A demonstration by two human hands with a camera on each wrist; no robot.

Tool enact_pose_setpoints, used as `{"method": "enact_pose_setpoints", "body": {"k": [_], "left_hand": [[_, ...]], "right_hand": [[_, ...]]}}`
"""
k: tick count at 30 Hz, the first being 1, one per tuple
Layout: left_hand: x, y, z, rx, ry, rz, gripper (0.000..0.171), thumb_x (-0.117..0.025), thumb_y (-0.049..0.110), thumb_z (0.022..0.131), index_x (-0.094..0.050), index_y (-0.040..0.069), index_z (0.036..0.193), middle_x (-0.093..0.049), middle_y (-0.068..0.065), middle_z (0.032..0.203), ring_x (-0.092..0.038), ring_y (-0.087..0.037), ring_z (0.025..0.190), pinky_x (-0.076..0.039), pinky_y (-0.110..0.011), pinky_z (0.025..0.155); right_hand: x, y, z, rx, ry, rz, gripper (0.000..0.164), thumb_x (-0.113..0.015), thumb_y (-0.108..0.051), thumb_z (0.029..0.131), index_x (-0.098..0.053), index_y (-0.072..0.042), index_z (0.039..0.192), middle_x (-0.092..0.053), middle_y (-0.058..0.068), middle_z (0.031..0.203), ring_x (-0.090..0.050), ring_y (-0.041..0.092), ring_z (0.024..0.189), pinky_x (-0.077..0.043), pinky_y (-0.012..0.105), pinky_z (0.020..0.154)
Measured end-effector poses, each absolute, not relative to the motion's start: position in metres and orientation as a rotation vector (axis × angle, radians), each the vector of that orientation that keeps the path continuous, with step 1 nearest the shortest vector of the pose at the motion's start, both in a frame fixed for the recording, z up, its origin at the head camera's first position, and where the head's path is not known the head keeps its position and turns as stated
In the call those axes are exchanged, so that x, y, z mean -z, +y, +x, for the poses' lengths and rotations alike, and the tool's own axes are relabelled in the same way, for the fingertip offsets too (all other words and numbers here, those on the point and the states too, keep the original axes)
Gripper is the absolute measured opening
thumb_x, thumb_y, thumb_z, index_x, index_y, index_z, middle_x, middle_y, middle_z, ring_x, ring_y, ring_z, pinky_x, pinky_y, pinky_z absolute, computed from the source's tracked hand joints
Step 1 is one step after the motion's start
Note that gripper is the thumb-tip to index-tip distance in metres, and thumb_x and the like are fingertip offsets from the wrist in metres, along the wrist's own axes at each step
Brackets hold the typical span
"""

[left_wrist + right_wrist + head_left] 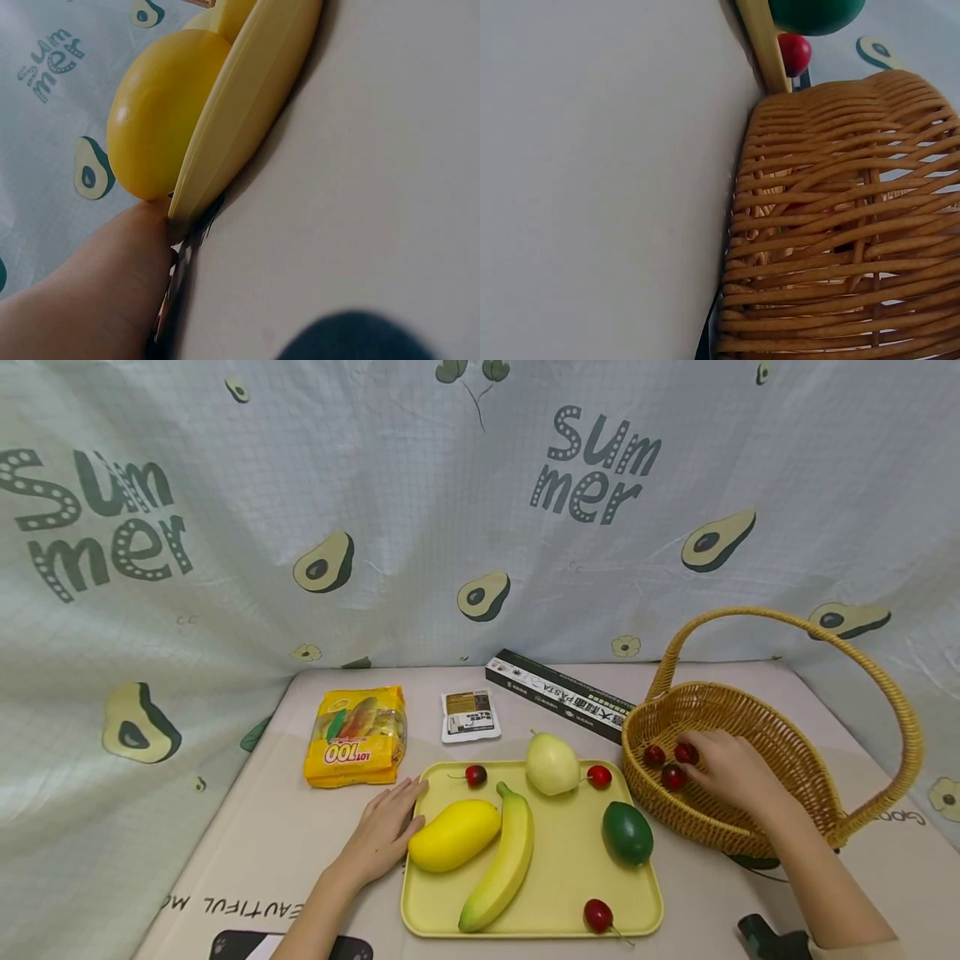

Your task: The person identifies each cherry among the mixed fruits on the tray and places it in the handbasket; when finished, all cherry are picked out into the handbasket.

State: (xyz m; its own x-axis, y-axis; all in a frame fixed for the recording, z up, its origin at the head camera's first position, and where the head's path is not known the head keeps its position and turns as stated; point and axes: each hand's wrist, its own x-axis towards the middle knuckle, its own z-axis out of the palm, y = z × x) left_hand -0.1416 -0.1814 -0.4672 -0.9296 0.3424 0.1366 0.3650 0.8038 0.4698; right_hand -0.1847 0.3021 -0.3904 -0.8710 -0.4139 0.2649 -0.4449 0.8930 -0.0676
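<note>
My left hand (382, 831) rests on the left edge of the yellow tray (566, 860), fingers extended and thumb beside the mango (455, 835). On the tray also lie a banana (504, 860), a pear (552, 764), a dark green avocado (627, 833) and three cherries, one (597, 915) near the front edge. My right hand (731, 772) reaches into the wicker basket (780, 735) and pinches a cherry (686, 753) between thumb and fingers. Two other cherries, one red (673, 777) and one darker (654, 756), lie beside it. In the right wrist view the basket wall (840, 225) hides the hand.
Behind the tray are a yellow snack bag (356, 737), a small white-edged packet (470, 716) and a long black pasta box (558, 693). The basket's tall handle (795, 615) arches above the right forearm. A printed curtain (405, 510) hangs along the table's back.
</note>
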Motion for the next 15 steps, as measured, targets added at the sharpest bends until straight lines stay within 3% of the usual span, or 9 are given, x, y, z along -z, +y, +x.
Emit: {"method": "enact_pose_setpoints", "body": {"k": [5,15], "left_hand": [[0.4677,-0.1817,-0.1412,0.782,-2.957,-0.57,0.05,-0.051,0.026,0.093,-0.04,0.011,0.139,-0.037,-0.007,0.143,-0.027,-0.023,0.134,-0.014,-0.047,0.109],[0.4673,-0.1817,-0.1401,0.782,-2.961,-0.561,0.05,-0.052,0.026,0.093,-0.04,0.011,0.139,-0.037,-0.006,0.143,-0.027,-0.023,0.134,-0.014,-0.047,0.109]], "right_hand": [[0.3949,0.306,-0.1919,-0.16,-2.807,0.702,0.029,-0.076,-0.009,0.071,-0.062,0.0,0.095,-0.059,0.006,0.073,-0.056,0.023,0.064,-0.045,0.032,0.048],[0.3987,0.307,-0.1937,-0.225,-2.831,0.742,0.029,-0.072,0.002,0.069,-0.063,0.0,0.097,-0.061,0.009,0.078,-0.058,0.026,0.069,-0.05,0.038,0.056]]}}
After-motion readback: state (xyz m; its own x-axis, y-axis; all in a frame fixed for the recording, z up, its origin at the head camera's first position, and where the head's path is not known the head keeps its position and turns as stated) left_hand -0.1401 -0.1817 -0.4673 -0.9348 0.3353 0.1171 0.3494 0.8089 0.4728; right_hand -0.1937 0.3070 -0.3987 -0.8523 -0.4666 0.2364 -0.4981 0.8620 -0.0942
